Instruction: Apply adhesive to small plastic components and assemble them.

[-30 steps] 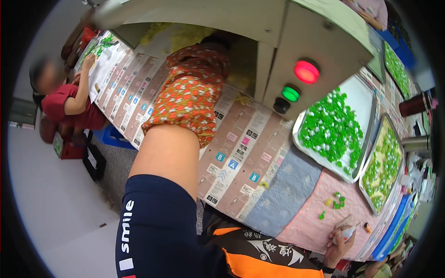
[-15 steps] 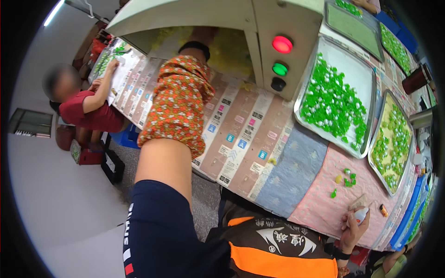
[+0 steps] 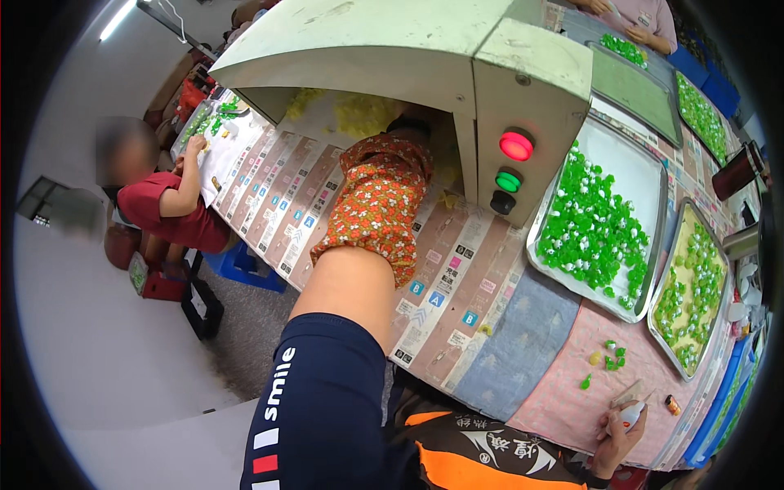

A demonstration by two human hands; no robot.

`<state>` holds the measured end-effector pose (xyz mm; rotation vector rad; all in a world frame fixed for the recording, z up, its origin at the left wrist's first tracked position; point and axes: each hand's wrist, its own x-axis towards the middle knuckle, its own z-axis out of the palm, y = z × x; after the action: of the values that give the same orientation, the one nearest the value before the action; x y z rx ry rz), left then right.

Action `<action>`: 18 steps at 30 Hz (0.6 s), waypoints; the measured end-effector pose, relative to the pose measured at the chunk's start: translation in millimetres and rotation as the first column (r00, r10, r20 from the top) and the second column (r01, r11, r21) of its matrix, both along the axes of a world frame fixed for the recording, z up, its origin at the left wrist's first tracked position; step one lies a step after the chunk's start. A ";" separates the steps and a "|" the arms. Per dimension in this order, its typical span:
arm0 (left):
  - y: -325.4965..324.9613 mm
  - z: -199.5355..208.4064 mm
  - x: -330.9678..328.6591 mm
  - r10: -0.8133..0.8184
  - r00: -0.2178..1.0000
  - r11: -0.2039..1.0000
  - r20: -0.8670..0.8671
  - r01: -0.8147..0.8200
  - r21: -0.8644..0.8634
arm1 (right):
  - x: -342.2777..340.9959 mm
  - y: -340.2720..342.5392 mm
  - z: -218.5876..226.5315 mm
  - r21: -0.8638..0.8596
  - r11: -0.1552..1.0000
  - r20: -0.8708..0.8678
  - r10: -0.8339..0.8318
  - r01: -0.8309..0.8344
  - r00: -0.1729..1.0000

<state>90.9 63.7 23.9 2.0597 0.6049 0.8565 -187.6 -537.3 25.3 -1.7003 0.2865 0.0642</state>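
Note:
My left arm, in a red floral sleeve cover (image 3: 380,184), reaches into the opening of a pale metal box-like machine (image 3: 351,61). The left hand itself is hidden inside past a black wristband, so its fingers do not show. Several yellow pieces (image 3: 363,114) lie within that opening. At the lower right, my right hand (image 3: 618,443) is closed around a small white bottle (image 3: 630,415) with a thin tip. Beyond it on the pink cloth (image 3: 563,392) lie several small green pieces (image 3: 614,359) and one yellow piece (image 3: 594,358).
The machine's side carries a lit red lamp (image 3: 516,144), a green lamp (image 3: 508,180) and a black knob (image 3: 502,202). A tray (image 3: 535,249) of green pieces stands right of it, with more trays beyond. Another person (image 3: 175,188) in red works at the left.
My view has turned, so the scene sits lower and further right. My left arm stays inside the machine, reaching further toward its right side. The right hand keeps its hold on the bottle.

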 end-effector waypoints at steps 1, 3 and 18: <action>-7.2 -2.9 2.6 -0.008 1.000 1.000 -0.013 0.008 -0.021 | 0.9 0.6 0.6 -0.007 1.000 -0.015 -0.014 0.014 1.000; -12.5 -6.0 2.3 -0.025 0.998 0.997 -0.050 0.021 -0.073 | 3.8 -0.5 3.1 -0.039 0.999 -0.066 -0.021 0.018 0.998; -68.0 21.0 -147.3 -0.390 0.875 0.895 -0.286 0.288 -0.340 | 2.9 -14.8 -3.0 0.109 0.994 -0.049 -0.011 0.016 0.999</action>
<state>-56.4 -4.3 44.9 1.9750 0.4909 0.1793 -184.8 -552.1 22.3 -1.5896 0.3248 0.1096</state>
